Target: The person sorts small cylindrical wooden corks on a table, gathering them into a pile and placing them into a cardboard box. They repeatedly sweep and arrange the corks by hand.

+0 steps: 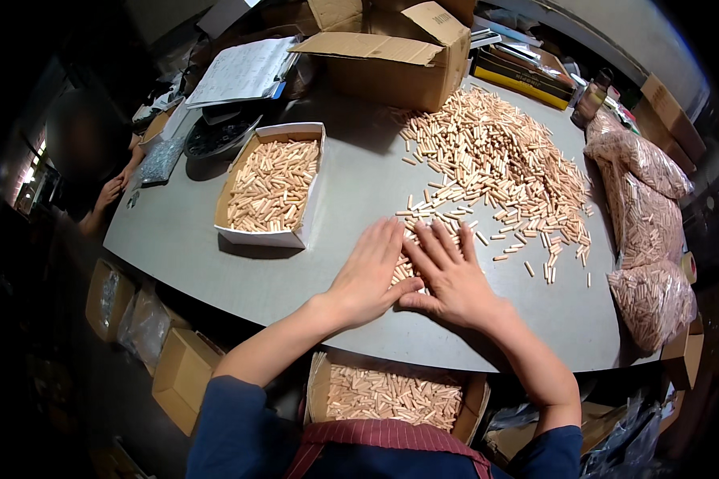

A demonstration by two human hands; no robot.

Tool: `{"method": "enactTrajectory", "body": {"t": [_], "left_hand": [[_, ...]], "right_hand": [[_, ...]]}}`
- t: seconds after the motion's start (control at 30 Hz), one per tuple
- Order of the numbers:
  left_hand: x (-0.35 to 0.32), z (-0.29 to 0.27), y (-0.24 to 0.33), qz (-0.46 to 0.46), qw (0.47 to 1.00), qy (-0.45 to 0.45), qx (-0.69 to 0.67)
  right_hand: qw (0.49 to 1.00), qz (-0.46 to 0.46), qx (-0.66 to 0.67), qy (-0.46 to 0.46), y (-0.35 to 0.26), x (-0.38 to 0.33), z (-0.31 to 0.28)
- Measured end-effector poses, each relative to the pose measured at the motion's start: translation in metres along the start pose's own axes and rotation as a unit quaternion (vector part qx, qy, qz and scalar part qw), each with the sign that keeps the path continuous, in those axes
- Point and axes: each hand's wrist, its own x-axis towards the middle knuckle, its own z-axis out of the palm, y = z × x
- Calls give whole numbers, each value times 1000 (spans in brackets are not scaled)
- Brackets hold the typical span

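Short wooden dowels (495, 152) lie in a wide heap on the grey table, thinning out toward my hands. My left hand (366, 267) rests low over the tabletop with its fingers stretched forward and close together. Beside it, my right hand (454, 279) lies flat with fingers spread, its thumb close to the left thumb. A few dowels show in the gap between the two hands; those under the palms are hidden. Below the table's near edge, in front of my body, an open cardboard box (318, 387) holds many more dowels.
A white-sided box (317, 172) of dowels stands left on the table (359, 172). Clear bags (651, 303) full of dowels line the right edge. At the back are a cardboard carton (383, 76), a clipboard (244, 72) and a black dish (216, 136). Another person's hand (110, 191) shows far left.
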Motion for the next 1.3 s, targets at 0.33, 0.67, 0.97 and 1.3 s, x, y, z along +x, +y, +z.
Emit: {"method": "enactTrajectory", "body": {"t": [0.33, 0.67, 0.97, 1.3], "left_hand": [[3, -8, 7, 18, 1000, -9, -14], [2, -5, 4, 31, 999, 21, -30], [4, -6, 5, 106, 992, 10, -60], [3, -26, 24, 77, 957, 141, -240]], "right_hand": [[971, 90, 147, 167, 62, -12, -52], [982, 175, 64, -22, 95, -37, -65], [991, 106, 72, 41, 86, -29, -54], [776, 142, 614, -26, 31, -7, -50]]}}
